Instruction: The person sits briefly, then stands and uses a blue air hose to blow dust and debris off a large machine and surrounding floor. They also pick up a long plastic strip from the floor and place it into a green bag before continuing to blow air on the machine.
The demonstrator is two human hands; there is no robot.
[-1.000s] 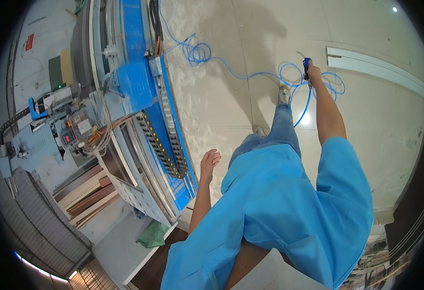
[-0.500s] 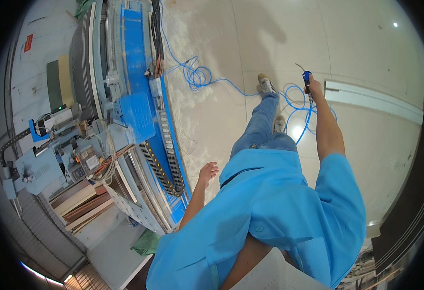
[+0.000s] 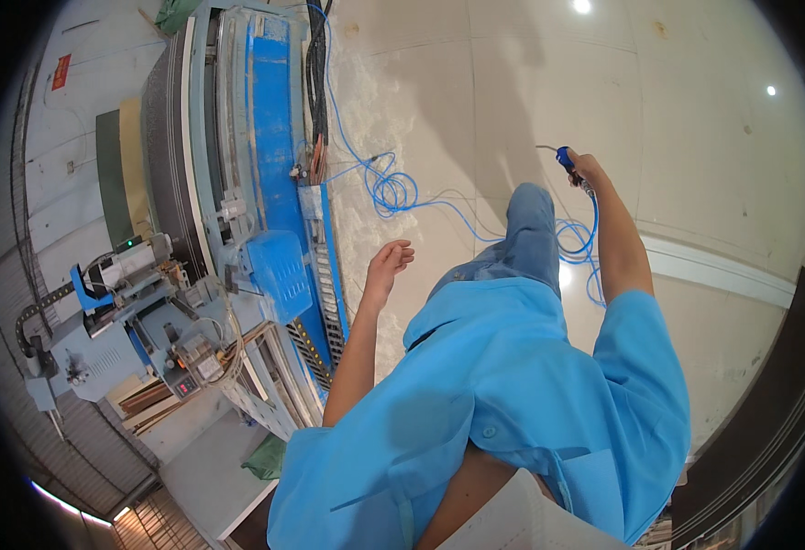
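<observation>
While right hand (image 3: 584, 170) grips, blue air gun (image 3: 567, 162), coiled hose (image 3: 393, 192)

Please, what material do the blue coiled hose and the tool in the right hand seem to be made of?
The blue hose looks like flexible plastic tubing: thin, glossy, and lying in loose coils on the floor. The tool in the right hand seems to have a blue plastic grip and a thin grey nozzle, probably metal; it is too small to tell for certain.

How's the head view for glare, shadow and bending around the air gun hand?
Head view: ceiling lights glare off the glossy floor; a soft shadow falls beyond the right hand gripping the blue air gun; the machine edges bow; the rim is black; focus is sharp.
</observation>
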